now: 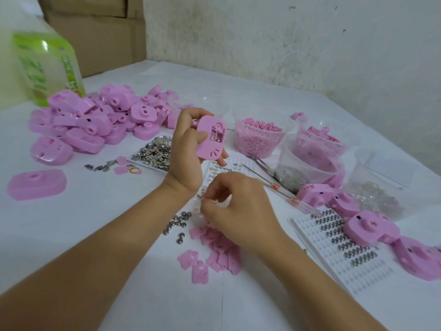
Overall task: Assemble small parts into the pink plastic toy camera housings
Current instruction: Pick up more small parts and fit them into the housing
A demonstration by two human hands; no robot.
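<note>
Housing [211,137] stands upright in my left hand [188,151], thumb and fingers curled round its edges. Its open inner side faces me, and I hold it up off the table [71,235]. My right hand [241,211] hovers lower, at the near end of a white tray [232,161]. Its fingertips are drawn together, but I cannot tell whether they pinch a part. Pink plates [214,249] lie just below that hand, with metal discs [179,223] to their left. A pile [95,120] of more housings lies far left, and a tub [259,134] of pink pellets stands right of the held housing.
</note>
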